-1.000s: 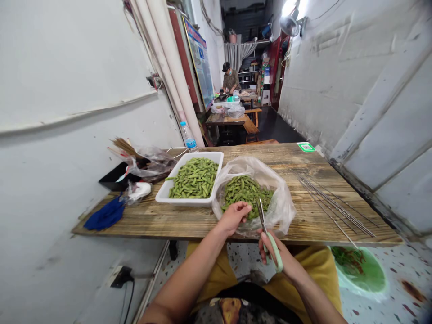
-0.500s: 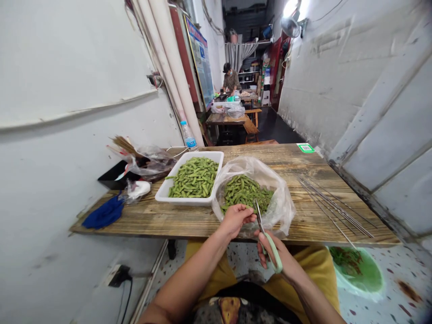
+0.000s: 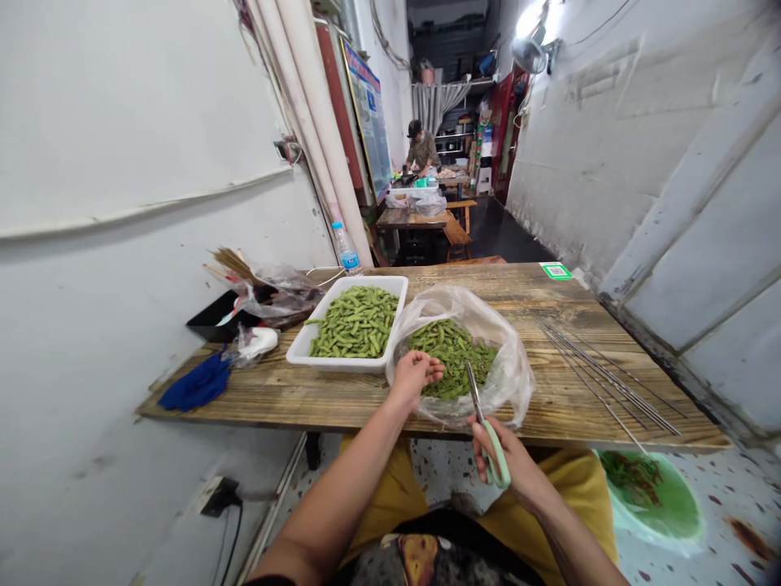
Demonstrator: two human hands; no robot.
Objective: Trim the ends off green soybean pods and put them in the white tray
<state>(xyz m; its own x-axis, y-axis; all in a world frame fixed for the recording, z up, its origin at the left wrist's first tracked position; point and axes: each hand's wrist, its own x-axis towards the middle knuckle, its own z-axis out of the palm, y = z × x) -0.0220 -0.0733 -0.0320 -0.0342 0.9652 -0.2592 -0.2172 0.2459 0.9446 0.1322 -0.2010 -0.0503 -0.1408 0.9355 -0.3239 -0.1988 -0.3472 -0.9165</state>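
Note:
My right hand (image 3: 495, 452) grips a pair of scissors (image 3: 482, 415) by pale green handles, the blades close together and pointing up over the bag. At the near left rim of the clear plastic bag (image 3: 517, 374) is my left hand (image 3: 413, 379), its fingers bent inward; whatever they hold is hidden. Green soybean pods (image 3: 451, 346) and small trimmings lie inside the bag. To its left stands a white tray (image 3: 342, 364) heaped with more green soybean pods (image 3: 357, 321).
Metal skewers (image 3: 610, 374) lie on the wooden table (image 3: 342, 399) at right. A blue cloth (image 3: 195, 382), black box (image 3: 220, 317) and water bottle (image 3: 347, 251) are at left. On the floor sits a green-lined bin (image 3: 674, 505). Another person (image 3: 422, 150) works farther back.
My left hand has moved left, away from the scissors, and the pod seen at its fingertips no longer shows. The scissor blades have come together.

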